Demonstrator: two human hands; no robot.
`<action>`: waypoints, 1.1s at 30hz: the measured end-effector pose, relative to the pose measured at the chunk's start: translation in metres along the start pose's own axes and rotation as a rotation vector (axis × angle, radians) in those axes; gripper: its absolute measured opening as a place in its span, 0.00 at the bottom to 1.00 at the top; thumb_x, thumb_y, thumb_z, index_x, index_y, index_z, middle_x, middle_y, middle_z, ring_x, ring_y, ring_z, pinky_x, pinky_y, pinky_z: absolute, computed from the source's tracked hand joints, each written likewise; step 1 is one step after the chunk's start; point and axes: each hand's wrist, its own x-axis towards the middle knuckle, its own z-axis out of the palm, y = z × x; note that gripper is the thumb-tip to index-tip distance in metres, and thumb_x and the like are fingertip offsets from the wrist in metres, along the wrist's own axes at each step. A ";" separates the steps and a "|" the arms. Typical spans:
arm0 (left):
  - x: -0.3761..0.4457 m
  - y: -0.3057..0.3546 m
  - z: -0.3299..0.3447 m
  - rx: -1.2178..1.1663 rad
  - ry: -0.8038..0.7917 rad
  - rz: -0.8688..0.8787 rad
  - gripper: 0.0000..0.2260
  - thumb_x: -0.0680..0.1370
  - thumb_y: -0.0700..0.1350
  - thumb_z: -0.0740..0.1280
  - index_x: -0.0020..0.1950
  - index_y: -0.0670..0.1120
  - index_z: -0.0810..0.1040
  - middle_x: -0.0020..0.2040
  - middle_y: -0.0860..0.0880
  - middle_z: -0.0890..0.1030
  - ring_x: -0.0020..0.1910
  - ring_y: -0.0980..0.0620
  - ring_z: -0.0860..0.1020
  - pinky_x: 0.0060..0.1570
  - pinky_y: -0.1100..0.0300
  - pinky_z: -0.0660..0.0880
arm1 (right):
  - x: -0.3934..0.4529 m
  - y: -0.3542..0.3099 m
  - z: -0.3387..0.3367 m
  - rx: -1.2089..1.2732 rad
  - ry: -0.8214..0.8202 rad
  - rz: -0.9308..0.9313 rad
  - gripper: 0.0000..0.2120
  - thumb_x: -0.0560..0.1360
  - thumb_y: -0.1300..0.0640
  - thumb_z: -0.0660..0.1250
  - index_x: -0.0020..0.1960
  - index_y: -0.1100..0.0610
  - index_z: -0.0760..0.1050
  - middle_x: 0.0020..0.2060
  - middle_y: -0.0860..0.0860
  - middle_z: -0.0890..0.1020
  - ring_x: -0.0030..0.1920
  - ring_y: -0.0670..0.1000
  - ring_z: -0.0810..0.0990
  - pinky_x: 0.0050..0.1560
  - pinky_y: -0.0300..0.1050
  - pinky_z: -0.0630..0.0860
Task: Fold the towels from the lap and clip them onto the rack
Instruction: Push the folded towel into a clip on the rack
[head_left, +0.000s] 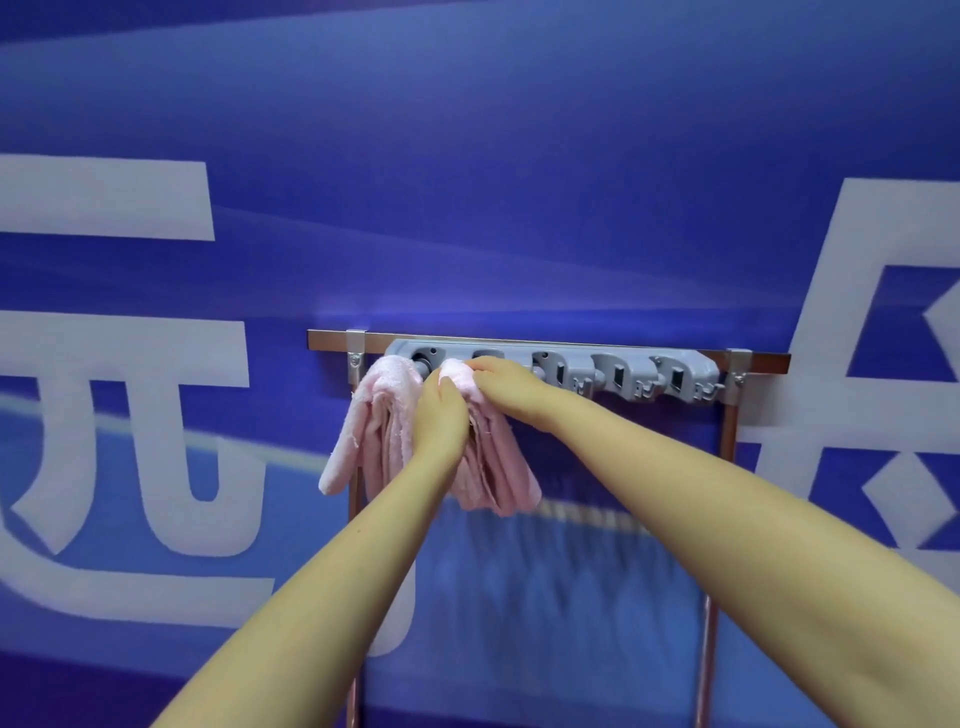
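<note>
Two towels: both pink, both up at the grey clip rack (597, 371), hanging long-axis down.
Left towel (374, 431): clipped at the rack's left end, folds trailing down and fanning left.
Second towel (493, 467): top bunched at the next clip, tail pointing down and slightly right.
Left hand (441, 415): fingers curled round the second towel just under its top.
Right hand (506, 387): pinching that towel's top against the rack.
Metal rail (753, 359): runs left to right behind the rack, on the blue wall (519, 182).
</note>
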 end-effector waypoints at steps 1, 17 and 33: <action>-0.002 -0.002 -0.002 0.011 -0.011 -0.021 0.15 0.80 0.41 0.51 0.52 0.42 0.77 0.47 0.43 0.80 0.48 0.44 0.78 0.47 0.56 0.71 | -0.004 0.002 0.002 0.068 0.004 0.022 0.15 0.76 0.61 0.54 0.56 0.56 0.76 0.54 0.52 0.81 0.53 0.51 0.78 0.57 0.47 0.74; -0.085 0.011 -0.041 0.038 0.026 0.116 0.11 0.83 0.47 0.53 0.56 0.47 0.74 0.53 0.48 0.74 0.51 0.52 0.70 0.42 0.68 0.67 | -0.100 -0.006 -0.020 0.203 0.227 0.075 0.15 0.78 0.58 0.53 0.57 0.59 0.76 0.49 0.53 0.79 0.50 0.54 0.77 0.50 0.48 0.74; -0.257 -0.146 -0.003 0.126 -0.442 -0.260 0.16 0.81 0.41 0.55 0.34 0.44 0.73 0.29 0.48 0.75 0.24 0.54 0.71 0.29 0.63 0.68 | -0.311 0.143 0.091 0.592 0.308 0.460 0.12 0.74 0.64 0.55 0.35 0.56 0.72 0.27 0.50 0.71 0.26 0.47 0.67 0.24 0.37 0.63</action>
